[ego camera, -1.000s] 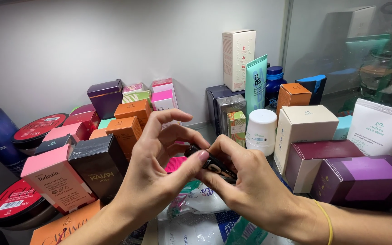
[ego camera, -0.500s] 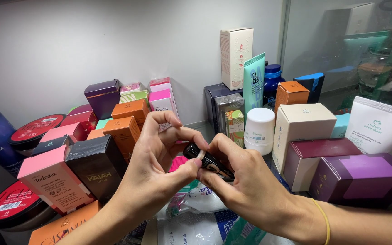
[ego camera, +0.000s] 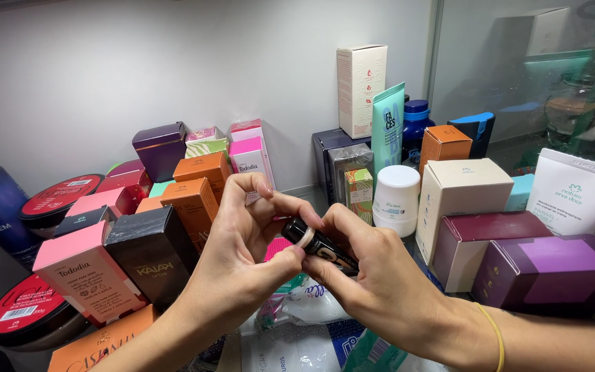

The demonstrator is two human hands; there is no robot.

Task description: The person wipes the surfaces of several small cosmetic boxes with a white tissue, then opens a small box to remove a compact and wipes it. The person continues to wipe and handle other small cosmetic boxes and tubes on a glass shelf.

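Observation:
Both my hands meet at the centre of the head view over a crowded shelf of cosmetics boxes. My right hand, with a yellow band on its wrist, grips the body of a small black tube with a pale ring near its cap. My left hand pinches the tube's capped end between thumb and fingers. The tube lies tilted, cap end up and to the left.
Boxes stand all around: a black box and a pink box at left, orange boxes behind, purple boxes at right. A white roll-on bottle and a teal tube stand behind my hands. Plastic packets lie below.
The tube has risen a little and shows more clearly between my fingers. My left fingers have shifted their pinch on its capped end.

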